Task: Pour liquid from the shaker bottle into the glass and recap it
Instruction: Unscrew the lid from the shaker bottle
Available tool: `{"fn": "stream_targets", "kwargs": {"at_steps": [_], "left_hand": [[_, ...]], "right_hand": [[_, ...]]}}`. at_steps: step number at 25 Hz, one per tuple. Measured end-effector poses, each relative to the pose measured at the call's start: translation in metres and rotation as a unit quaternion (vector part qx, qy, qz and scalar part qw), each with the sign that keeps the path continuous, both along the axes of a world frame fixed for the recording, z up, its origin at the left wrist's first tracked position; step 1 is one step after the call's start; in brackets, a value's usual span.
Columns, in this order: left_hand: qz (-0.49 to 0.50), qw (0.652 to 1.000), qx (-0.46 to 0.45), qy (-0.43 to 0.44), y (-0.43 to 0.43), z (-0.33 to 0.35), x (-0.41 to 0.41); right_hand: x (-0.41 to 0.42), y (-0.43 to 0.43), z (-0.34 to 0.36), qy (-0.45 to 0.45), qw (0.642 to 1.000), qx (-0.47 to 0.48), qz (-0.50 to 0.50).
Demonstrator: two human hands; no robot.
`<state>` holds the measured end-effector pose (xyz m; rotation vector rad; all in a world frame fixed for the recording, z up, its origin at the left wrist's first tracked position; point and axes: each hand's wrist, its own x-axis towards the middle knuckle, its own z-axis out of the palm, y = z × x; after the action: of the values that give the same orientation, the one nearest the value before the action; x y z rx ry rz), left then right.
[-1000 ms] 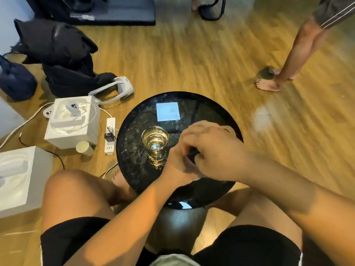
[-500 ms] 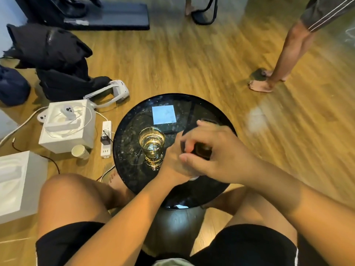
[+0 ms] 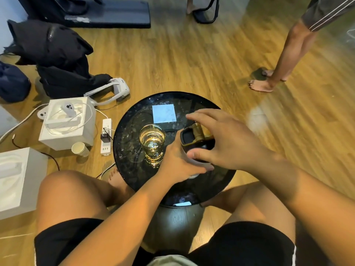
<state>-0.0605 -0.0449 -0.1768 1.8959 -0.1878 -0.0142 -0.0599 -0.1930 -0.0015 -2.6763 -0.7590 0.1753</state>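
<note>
A clear glass [image 3: 151,142] holding pale liquid stands left of centre on the round black table [image 3: 130,131]. Just right of it is the shaker bottle [image 3: 189,138], upright, with its black lid on and an olive flip cap on top. My left hand [image 3: 178,163] is wrapped around the bottle's body from the near left side. My right hand [image 3: 228,139] is spread over the lid from the right, fingers apart. Its thumb lies along the lid's near rim and the fingers arch above the cap. The bottle's lower body is hidden by both hands.
A pale square [image 3: 163,116] lies at the table's far side. On the floor to the left are white boxes [image 3: 67,123], a power strip [image 3: 106,140], a paper cup [image 3: 79,148], a white headset [image 3: 115,89] and dark clothing [image 3: 53,54]. Another person's bare legs [image 3: 276,70] stand at the far right.
My right hand was closed over the lid; its fingers have now spread and lifted, uncovering the lid and flip cap. My left hand keeps its grip on the bottle.
</note>
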Motion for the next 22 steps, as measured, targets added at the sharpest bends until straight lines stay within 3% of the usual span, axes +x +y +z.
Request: {"fn": "stream_targets", "kwargs": {"at_steps": [2,3,8,11,13,16,18,20,22], "left_hand": [[0.006,1.0,-0.004,-0.002,0.001,0.006,-0.004],[0.005,1.0,-0.013,0.0,0.002,0.013,-0.005],[0.001,1.0,0.02,0.001,0.005,0.029,-0.007],[-0.001,1.0,0.02,-0.001,0.006,0.031,-0.01],[0.0,1.0,0.024,-0.015,0.005,0.032,-0.011],[-0.005,1.0,0.019,-0.011,0.006,0.037,-0.012],[-0.009,1.0,0.023,-0.007,0.006,0.037,-0.012],[-0.011,0.999,0.033,0.004,0.006,0.038,-0.011],[-0.008,0.999,0.043,0.012,0.006,0.037,-0.01]], "right_hand": [[0.002,-0.002,-0.003,0.016,0.997,-0.078,-0.015],[0.005,-0.004,-0.003,0.027,0.997,-0.071,-0.011],[0.028,-0.018,0.011,-0.009,0.996,0.087,0.027],[0.045,-0.039,0.004,0.016,0.981,0.187,-0.042],[0.059,-0.056,-0.015,0.093,0.954,0.254,-0.129],[0.074,-0.072,-0.053,0.235,0.855,0.395,-0.24],[0.081,-0.077,-0.084,0.288,0.803,0.435,-0.289],[0.086,-0.078,-0.113,0.276,0.805,0.417,-0.32],[0.093,-0.08,-0.138,0.224,0.835,0.371,-0.34]]}}
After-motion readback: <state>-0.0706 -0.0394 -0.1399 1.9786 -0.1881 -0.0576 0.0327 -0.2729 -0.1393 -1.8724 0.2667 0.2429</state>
